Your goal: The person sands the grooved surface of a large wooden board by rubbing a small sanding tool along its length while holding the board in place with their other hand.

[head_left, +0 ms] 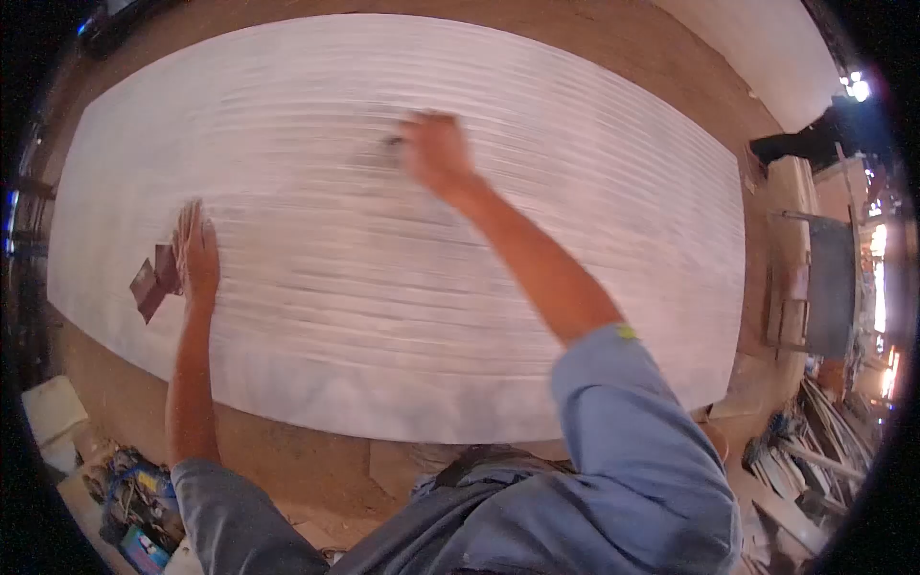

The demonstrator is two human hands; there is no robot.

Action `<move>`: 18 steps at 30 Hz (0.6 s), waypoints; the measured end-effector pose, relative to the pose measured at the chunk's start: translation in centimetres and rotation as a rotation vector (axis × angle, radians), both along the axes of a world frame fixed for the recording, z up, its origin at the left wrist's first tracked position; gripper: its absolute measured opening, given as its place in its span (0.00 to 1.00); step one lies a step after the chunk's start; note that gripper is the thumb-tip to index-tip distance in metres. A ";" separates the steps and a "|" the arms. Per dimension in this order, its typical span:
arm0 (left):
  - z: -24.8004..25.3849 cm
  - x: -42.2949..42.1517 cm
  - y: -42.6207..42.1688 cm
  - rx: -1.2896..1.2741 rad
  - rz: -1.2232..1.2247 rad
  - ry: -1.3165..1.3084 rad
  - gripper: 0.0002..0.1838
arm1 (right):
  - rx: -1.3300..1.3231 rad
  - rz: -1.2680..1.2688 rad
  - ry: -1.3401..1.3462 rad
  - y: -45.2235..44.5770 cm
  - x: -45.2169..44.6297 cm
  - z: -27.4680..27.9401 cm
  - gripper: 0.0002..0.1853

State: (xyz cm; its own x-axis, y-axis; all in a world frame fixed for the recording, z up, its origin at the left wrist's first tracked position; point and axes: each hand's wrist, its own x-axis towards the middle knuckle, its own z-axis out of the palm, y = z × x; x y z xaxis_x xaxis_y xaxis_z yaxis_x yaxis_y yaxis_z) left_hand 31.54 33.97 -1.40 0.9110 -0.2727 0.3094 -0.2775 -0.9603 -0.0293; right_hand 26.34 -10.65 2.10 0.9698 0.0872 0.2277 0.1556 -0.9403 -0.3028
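A large whitish panel (316, 287) with long ridges or grooves lies flat in front of me. My left hand (198, 254) rests on its left part, fingers stretched out. Just beside that hand are folded reddish-brown pieces that look like sandpaper (147, 287); one edge touches or slips under the hand, I cannot tell which. Over the upper middle of the panel, my right hand (438, 153) is closed with its fingers curled down, blurred by motion. A small dark bit shows at its fingertips, too smeared to name.
Brown ground (297, 450) surrounds the panel. A dark grey chair-like piece (830, 287) stands at the right. Scrap strips of wood (805, 450) lie piled at lower right. Mixed clutter (134, 498) sits at lower left, near a pale block (55, 412).
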 end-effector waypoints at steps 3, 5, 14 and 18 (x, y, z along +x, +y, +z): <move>0.3 -0.3 -0.8 -0.076 0.066 0.050 0.25 | -0.170 -0.210 -0.209 -17.2 -13.1 -2.4 0.18; 0.6 -0.3 -1.0 -0.009 0.051 0.027 0.26 | -0.254 -0.353 -0.105 -28.9 -21.7 -1.8 0.17; 1.0 -0.6 -0.9 -0.090 0.035 0.031 0.26 | -0.025 -0.183 -0.251 -13.5 -7.7 -3.7 0.16; 0.9 -0.9 -0.6 -0.118 -0.012 0.031 0.25 | -0.045 -0.029 -0.090 1.7 2.5 0.2 0.11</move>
